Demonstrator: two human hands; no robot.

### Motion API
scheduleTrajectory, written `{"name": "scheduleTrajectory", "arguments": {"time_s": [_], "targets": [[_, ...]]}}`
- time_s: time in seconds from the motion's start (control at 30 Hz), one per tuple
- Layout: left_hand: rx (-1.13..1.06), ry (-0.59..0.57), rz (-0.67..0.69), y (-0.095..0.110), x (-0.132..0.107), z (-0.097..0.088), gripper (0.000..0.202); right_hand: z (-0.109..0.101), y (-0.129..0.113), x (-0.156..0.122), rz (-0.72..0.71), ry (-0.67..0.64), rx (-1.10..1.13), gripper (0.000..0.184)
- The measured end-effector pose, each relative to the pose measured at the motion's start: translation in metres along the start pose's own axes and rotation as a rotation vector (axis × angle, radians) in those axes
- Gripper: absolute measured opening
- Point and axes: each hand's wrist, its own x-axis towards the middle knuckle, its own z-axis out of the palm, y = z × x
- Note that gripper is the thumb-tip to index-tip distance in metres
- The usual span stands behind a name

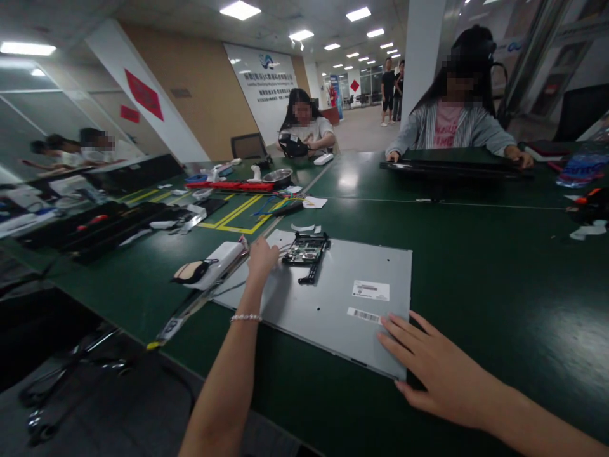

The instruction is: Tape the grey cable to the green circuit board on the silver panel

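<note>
A grey metal display panel (333, 298) lies back-side up on the green table (499, 266) in front of me. A small circuit board with a black bracket (307, 249) sits near its far left corner. My left hand (261, 257) reaches to that corner just left of the board, its fingers curled over wires at the panel's edge; what they grip is hidden. My right hand (431, 365) rests flat with fingers spread on the panel's near right corner, beside two barcode labels (370, 291).
A white device with a dark pad (209, 266) lies left of the panel. Yellow floor-style tape (238, 216), tools and a metal bowl (278, 176) sit farther back. Two people sit across the table, one behind a black monitor (451, 166). Others stand in the far corridor.
</note>
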Motion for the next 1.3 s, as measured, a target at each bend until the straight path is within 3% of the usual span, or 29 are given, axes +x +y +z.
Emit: {"name": "scheduleTrajectory", "arguments": {"time_s": [0.3, 0.37, 0.47, 0.6, 0.87, 1.1, 1.3], "targets": [[0.014, -0.066, -0.028, -0.018, 0.009, -0.006, 0.048, -0.018, -0.002, -0.021, 0.076, -0.059, 0.146, 0.061], [0.014, -0.060, -0.038, -0.020, 0.009, -0.008, 0.046, -0.025, 0.009, -0.020, 0.143, 0.010, 0.248, 0.066], [0.023, -0.042, -0.054, -0.020, 0.007, -0.009, 0.043, -0.033, 0.029, -0.014, 0.324, 0.237, 0.422, 0.075], [0.053, -0.018, -0.059, -0.017, 0.002, -0.009, 0.039, -0.032, 0.048, -0.008, 0.535, 0.426, 0.715, 0.074], [0.157, -0.082, 0.021, -0.005, -0.006, -0.010, 0.040, -0.021, 0.059, -0.013, 0.421, 0.521, 0.951, 0.074], [0.256, -0.203, 0.122, 0.013, -0.013, -0.015, 0.040, -0.017, 0.076, -0.043, 0.558, 0.668, 1.141, 0.074], [0.351, -0.298, 0.222, 0.034, -0.033, -0.015, 0.044, -0.010, 0.096, -0.073, 0.561, 0.719, 1.134, 0.070]]}}
